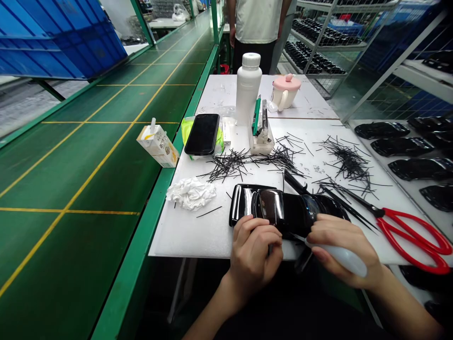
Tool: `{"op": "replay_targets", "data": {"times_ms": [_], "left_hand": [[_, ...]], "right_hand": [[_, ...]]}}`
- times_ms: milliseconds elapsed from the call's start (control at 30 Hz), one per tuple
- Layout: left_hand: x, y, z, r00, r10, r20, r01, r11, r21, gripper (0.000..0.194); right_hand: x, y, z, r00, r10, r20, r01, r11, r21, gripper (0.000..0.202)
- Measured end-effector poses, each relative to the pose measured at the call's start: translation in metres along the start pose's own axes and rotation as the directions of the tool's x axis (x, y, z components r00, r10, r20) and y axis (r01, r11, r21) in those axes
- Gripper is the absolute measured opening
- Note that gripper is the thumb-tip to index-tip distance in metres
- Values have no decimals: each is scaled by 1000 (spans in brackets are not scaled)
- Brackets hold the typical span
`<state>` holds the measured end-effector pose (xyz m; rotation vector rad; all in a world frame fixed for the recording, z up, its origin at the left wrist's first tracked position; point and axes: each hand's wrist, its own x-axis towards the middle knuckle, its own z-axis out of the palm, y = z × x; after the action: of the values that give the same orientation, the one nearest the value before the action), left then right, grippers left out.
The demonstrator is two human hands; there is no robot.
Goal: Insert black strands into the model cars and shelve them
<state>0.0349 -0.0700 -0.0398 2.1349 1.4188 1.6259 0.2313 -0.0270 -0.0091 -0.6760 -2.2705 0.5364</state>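
A glossy black model car body (pixel 295 208) lies lengthwise near the front edge of the white table, one door-like flap raised on its far side. My left hand (pixel 253 248) has its fingers curled against the near side of the car, steadying it. In my right hand (pixel 341 243) is a tool with a translucent white handle (pixel 348 260); its thin tip meets the car's near side, where my fingers partly hide it. Red-handled scissors (pixel 406 233) lie to the right. Beyond the car are heaps of thin black strips (pixel 230 165).
A crumpled white tissue (pixel 191 193), a phone (pixel 202 134) and a drink carton (pixel 158 145) stand left, beside a green conveyor (pixel 116 170). Further back are a white bottle (pixel 248 85) and a pink-lidded mug (pixel 286 92). Black car bodies (pixel 403 146) fill the right rack. A person (pixel 256 28) stands behind.
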Motion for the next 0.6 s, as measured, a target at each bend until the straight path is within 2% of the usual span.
{"op": "replay_targets", "data": {"times_ms": [300, 467, 600], "left_hand": [[-1, 0, 0, 1000, -18, 1, 18, 1000, -10, 18], [-1, 1, 0, 1000, -15, 5, 15, 1000, -2, 19], [-1, 0, 0, 1000, -18, 6, 18, 1000, -2, 19]], "right_hand": [[1, 1, -1, 999, -31, -8, 31, 999, -6, 9], [-3, 3, 0, 999, -5, -40, 6, 999, 45, 8], [-2, 2, 0, 999, -4, -34, 4, 1000, 21, 8]]}}
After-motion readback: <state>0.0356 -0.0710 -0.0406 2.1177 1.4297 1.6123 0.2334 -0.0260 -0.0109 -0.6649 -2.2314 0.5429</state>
